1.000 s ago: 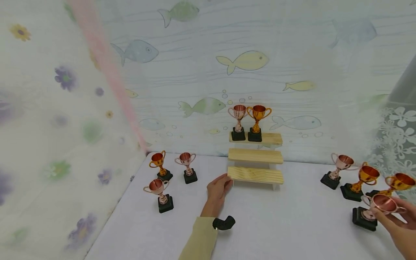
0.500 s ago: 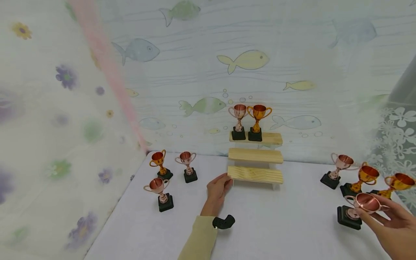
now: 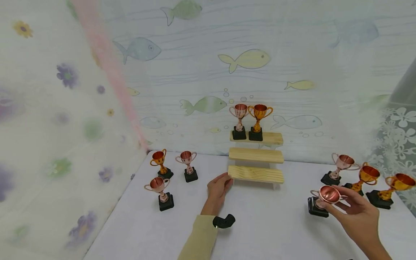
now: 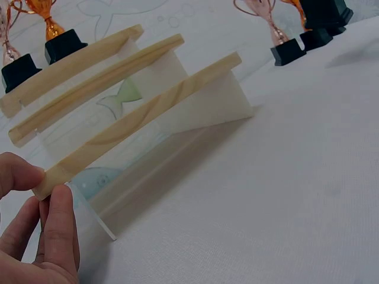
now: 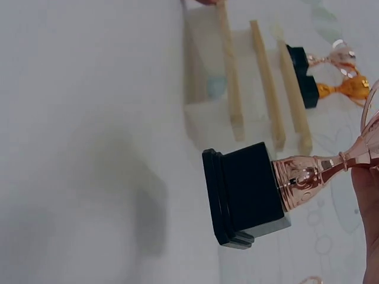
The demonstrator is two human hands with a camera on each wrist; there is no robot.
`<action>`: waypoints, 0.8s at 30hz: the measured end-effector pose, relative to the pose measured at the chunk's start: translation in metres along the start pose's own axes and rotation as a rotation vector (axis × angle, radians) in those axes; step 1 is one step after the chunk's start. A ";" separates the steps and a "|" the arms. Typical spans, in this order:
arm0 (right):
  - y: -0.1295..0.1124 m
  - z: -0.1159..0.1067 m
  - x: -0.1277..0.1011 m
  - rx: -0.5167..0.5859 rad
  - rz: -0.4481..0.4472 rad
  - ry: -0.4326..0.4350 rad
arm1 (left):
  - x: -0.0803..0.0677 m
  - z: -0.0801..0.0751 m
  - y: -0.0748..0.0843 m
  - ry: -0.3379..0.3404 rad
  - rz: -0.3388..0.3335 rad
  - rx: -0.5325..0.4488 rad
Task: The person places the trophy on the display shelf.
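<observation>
My left hand (image 3: 218, 189) pinches the left end of the lowest wooden shelf (image 4: 142, 118) of a three-step stand, thumb on top and fingers beneath. My right hand (image 3: 355, 213) grips a rose-gold trophy cup (image 5: 302, 177) by its bowl, and the cup tilts with its black base (image 5: 249, 195) toward the left. A shadow falls on the cloth under it. On the stand's top shelf (image 3: 273, 138), a rose-gold trophy (image 3: 239, 122) and a gold trophy (image 3: 257, 122) stand side by side at the left. The middle shelf (image 3: 256, 155) and the lowest one bear nothing.
At the table's left stand a gold trophy (image 3: 160, 164) and two rose-gold trophies (image 3: 186, 166). Beyond my right hand are a rose-gold trophy (image 3: 341, 168) and two gold trophies (image 3: 390, 189). A fish-patterned curtain (image 3: 195, 65) hangs behind the white-covered table (image 3: 260, 224).
My right hand has carried the rose-gold trophy leftward from beside the right-hand group, uncovering the gold trophy at far right. My left hand has stayed at the shelf's end.
</observation>
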State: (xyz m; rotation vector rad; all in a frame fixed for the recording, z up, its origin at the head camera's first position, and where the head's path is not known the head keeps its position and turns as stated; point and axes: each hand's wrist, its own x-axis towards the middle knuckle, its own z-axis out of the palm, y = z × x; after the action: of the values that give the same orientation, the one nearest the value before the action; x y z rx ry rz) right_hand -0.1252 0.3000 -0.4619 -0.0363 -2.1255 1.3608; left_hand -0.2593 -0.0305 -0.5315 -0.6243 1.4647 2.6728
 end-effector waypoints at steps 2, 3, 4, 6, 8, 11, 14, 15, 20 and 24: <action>-0.002 0.009 0.001 0.021 -0.007 -0.050 | 0.000 0.000 0.000 0.000 0.002 -0.002; -0.002 0.014 0.001 0.033 -0.007 -0.076 | 0.000 0.001 0.001 0.000 0.003 -0.003; -0.003 0.018 0.002 0.045 -0.003 -0.100 | 0.000 0.001 0.001 0.002 0.003 -0.004; -0.005 0.027 0.003 0.055 -0.006 -0.140 | 0.000 0.001 0.001 0.002 0.002 -0.002; -0.007 0.035 0.005 0.072 -0.012 -0.165 | 0.000 0.001 0.001 0.003 -0.005 -0.003; -0.010 0.047 0.009 0.109 -0.030 -0.176 | 0.000 0.002 0.001 -0.001 -0.010 0.001; -0.014 0.057 0.014 0.144 -0.044 -0.158 | -0.001 0.002 0.002 0.002 -0.015 0.006; -0.014 0.061 0.016 0.158 -0.046 -0.147 | -0.001 0.001 0.003 0.004 -0.015 0.010; -0.018 0.077 0.024 0.203 -0.050 -0.103 | -0.001 0.000 0.003 0.005 -0.012 0.015; -0.018 0.085 0.029 0.221 -0.081 -0.068 | -0.002 0.000 0.003 -0.012 -0.002 0.012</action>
State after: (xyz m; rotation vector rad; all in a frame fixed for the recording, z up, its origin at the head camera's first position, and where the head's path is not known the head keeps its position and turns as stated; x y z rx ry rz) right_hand -0.1867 0.2322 -0.4577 0.1857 -1.9954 1.5589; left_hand -0.2581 -0.0319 -0.5285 -0.6074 1.4757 2.6597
